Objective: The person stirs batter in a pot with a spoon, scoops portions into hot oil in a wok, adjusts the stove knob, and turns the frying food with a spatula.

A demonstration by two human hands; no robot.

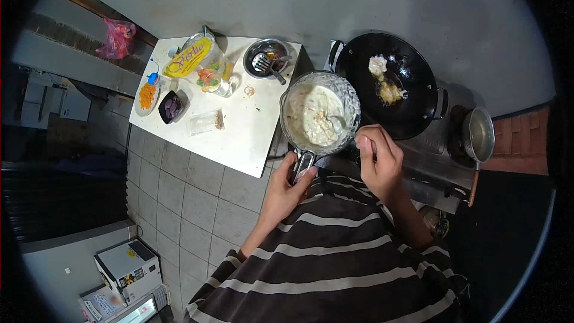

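My left hand (284,190) is closed around the handle of a pot (286,130), which I hold up between the table and the stove. Thick, pale, lumpy batter (312,107) fills much of the pot and smears its inner wall. At the pot's right rim, my right hand (381,160) grips a spoon (336,123) whose bowl rests in the batter; its handle is mostly hidden by my fingers. Just beyond sits a black wok (415,75) on the stove. Inside it are a whitish dollop of batter (377,64) and a yellowish frying piece (390,93) in oil.
On the white table (239,134) stand a metal bowl with a slotted spatula (261,62), a yellow-labelled plastic container (190,58), a dark bowl of purple pieces (172,107), a plate of orange pieces (146,97) and a clear packet (205,122). A small saucepan (480,134) occupies the right burner.
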